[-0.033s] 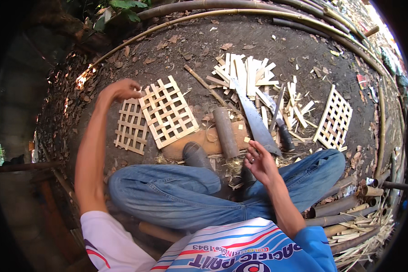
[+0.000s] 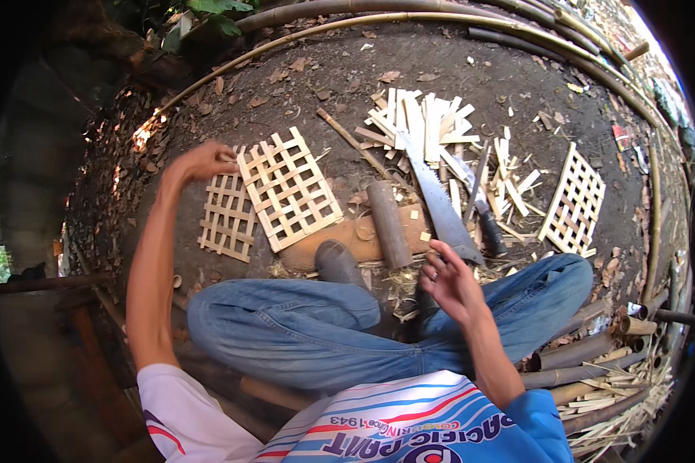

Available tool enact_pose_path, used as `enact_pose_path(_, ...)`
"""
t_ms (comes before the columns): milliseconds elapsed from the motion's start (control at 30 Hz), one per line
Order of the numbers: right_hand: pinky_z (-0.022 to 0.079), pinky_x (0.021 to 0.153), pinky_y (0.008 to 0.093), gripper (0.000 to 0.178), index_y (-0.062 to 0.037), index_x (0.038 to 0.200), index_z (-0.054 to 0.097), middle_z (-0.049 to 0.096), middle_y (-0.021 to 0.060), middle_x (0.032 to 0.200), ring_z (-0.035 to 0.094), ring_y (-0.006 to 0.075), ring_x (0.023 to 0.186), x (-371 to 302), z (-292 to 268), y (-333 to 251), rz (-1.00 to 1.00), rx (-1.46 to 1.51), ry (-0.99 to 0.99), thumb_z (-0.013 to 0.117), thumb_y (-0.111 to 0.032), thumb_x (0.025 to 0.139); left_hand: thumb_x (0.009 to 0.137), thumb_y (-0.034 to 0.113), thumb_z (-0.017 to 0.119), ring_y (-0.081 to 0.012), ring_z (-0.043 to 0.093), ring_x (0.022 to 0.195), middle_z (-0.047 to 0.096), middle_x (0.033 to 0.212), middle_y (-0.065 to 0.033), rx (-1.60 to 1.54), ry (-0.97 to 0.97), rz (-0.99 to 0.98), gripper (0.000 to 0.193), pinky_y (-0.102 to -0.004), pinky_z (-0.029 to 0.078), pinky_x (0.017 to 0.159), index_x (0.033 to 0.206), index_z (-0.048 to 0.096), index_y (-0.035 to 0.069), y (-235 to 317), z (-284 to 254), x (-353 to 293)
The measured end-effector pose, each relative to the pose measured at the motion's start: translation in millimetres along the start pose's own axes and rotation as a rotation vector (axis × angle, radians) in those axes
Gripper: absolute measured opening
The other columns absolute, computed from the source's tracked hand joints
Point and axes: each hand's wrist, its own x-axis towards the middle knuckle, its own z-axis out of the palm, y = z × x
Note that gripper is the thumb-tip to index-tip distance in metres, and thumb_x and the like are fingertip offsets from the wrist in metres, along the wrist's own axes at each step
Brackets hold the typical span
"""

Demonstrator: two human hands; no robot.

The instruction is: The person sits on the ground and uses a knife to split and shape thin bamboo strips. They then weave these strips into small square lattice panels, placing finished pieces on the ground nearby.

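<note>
My left hand [image 2: 202, 161] is at the upper left, its fingers curled in at the upper edge of two woven bamboo lattice panels. The nearer-to-centre lattice panel [image 2: 292, 187] is pale and partly overlaps the darker lattice panel [image 2: 228, 216]; what the fingertips pinch, if anything, cannot be made out. Above my right knee, my right hand [image 2: 453, 287] hovers with loosely bent fingers apart and nothing in it. A ring shows on one finger. Just beyond it lie a handsaw [image 2: 438, 204] and a dark-handled knife [image 2: 490, 228].
A short bamboo log [image 2: 389, 225] rests across a wooden board [image 2: 346, 234]. Flat bamboo strips [image 2: 421, 119] are heaped beyond the saw. A third lattice panel [image 2: 575, 199] leans at the right. Long bamboo poles [image 2: 347, 21] curve along the far side; cut bamboo tubes [image 2: 575, 353] lie lower right.
My left hand has shifted slightly left and down beside the panels. My right hand has drawn back slightly. The tools lie as before.
</note>
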Motion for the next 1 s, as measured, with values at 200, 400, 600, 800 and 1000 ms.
enact_pose_path(200, 0.051, 0.066, 0.0371, 0.019, -0.0188, 0.108, 0.059, 0.065, 0.0057, 0.078, 0.059, 0.0164, 0.069, -135.0, 101.0, -48.0, -0.358, -0.287, -1.239, 0.063, -0.031, 0.094, 0.092, 0.028, 0.067, -0.0175, 0.067, 0.072, 0.071, 0.083, -0.0078, -0.389, 0.545, -0.288, 0.037, -0.0317, 0.051, 0.065, 0.117, 0.067, 0.002, -143.3, 270.3, -48.3)
enact_pose_path(400, 0.045, 0.068, 0.0331, 0.020, -0.0361, 0.116, 0.055, 0.061, -0.0078, 0.086, 0.059, 0.0123, 0.077, -172.6, 168.5, -43.5, -0.905, -0.340, -0.921, 0.053, -0.024, 0.099, 0.084, 0.036, 0.074, -0.0396, 0.047, 0.131, 0.049, 0.142, -0.0226, -0.385, 0.368, -0.748, 0.081, -0.0497, 0.041, 0.106, 0.149, 0.036, 0.006, -96.3, 372.3, -34.9)
enact_pose_path(600, 0.046, 0.066, 0.0343, 0.020, -0.0401, 0.116, 0.052, 0.060, -0.0069, 0.083, 0.059, 0.0155, 0.075, -159.7, 162.0, -51.9, -0.909, -0.468, -1.180, 0.041, -0.031, 0.102, 0.087, 0.043, 0.069, -0.0353, 0.054, 0.119, 0.055, 0.130, -0.0207, -0.199, 0.416, -0.524, 0.079, -0.0480, 0.046, 0.100, 0.147, 0.033, 0.006, -107.3, 399.9, -37.9)
enact_pose_path(800, 0.054, 0.072, 0.0338, 0.042, -0.0273, 0.135, 0.053, 0.058, -0.0053, 0.070, 0.060, 0.0080, 0.065, -152.7, 170.3, -36.2, -1.075, -0.340, -1.096, 0.059, -0.018, 0.094, 0.087, 0.043, 0.068, -0.0341, 0.055, 0.117, 0.055, 0.127, -0.0200, -0.177, 0.410, -0.525, 0.077, -0.0472, 0.046, 0.099, 0.145, 0.034, 0.005, -98.7, 410.2, -54.8)
enact_pose_path(1000, 0.055, 0.069, 0.0358, 0.042, -0.0277, 0.133, 0.055, 0.056, -0.0055, 0.068, 0.060, 0.0092, 0.062, -158.4, 169.3, -39.7, -1.089, -0.368, -1.118, 0.061, -0.019, 0.092, 0.087, 0.044, 0.067, -0.0330, 0.055, 0.115, 0.055, 0.125, -0.0193, -0.387, 0.435, -0.612, 0.076, -0.0464, 0.047, 0.098, 0.143, 0.035, 0.004, -91.2, 409.9, -78.8)
